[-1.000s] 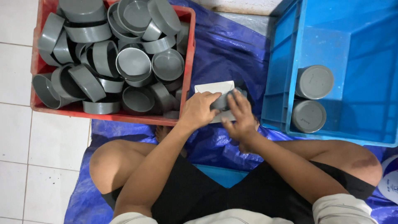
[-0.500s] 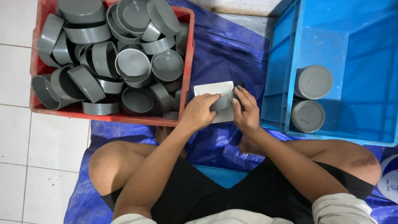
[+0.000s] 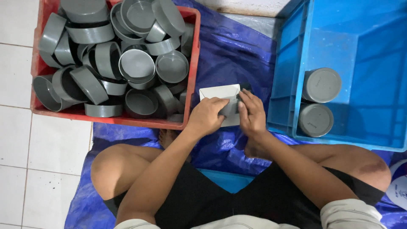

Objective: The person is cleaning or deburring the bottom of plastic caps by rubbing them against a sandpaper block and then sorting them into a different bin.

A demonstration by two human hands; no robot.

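Note:
My left hand (image 3: 208,115) and my right hand (image 3: 251,113) meet over a white sheet (image 3: 219,92) lying on the blue tarp (image 3: 231,55). Both hands grip a grey plastic cap (image 3: 231,107) between them, mostly hidden by the fingers. The cap is held just above the sheet, between the red crate (image 3: 192,68) and the blue crate (image 3: 283,85).
The red crate at the left is piled with several grey round caps (image 3: 136,65). The blue crate at the right holds two grey caps (image 3: 321,85) (image 3: 316,120) near its left wall. My crossed legs rest on the tarp. White floor tiles (image 3: 51,148) lie at the left.
Both hands stay over the white sheet; the fingers have shifted around the grey cap, and my right hand has turned slightly on it.

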